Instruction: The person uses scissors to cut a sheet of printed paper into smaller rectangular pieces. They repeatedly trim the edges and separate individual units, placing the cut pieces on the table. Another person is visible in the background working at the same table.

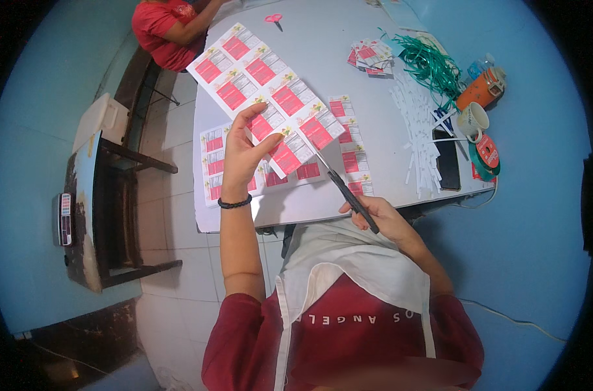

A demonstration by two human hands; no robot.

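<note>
My left hand grips a sheet of printed labels, thumb on top, and holds it raised over the table. The sheet carries two rows of pink-and-white labels. In my right hand is a pair of black-handled scissors. Their blades meet the sheet's near edge, between the two rows. Under my left hand, a larger label sheet lies on the table, partly hidden. A single strip of labels rests to the right of the raised sheet.
On the white table lie pink-handled scissors, cut labels, green ribbon and white paper strips. Along the right edge stand an orange container, a mug, a phone and a ribbon spool. Another person sits at far left.
</note>
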